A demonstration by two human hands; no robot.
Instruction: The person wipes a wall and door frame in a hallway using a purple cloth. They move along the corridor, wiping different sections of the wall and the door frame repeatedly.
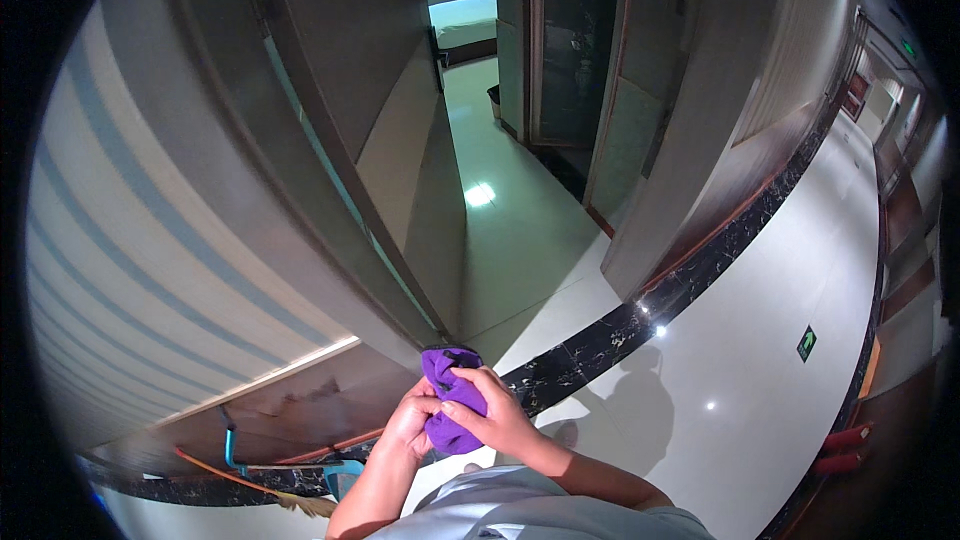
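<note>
A folded purple cloth [454, 401] with a dark edge is held in front of my body, low in the middle of the head view. My left hand [415, 416] grips it from the left side. On its right side, my right hand [491, 406] has its thumb and fingers pressed onto the fabric. A small black strip shows near the cloth's top. The parts of the fingers behind the cloth are hidden.
An open door [397, 127] leads into a room with a bed [463, 19] and a waste bin [494, 101]. A broom [304, 504] and a blue dustpan [343, 476] lie near the left wall. Red cylinders [840, 450] stand at the right; a corridor [795, 240] runs up the right side.
</note>
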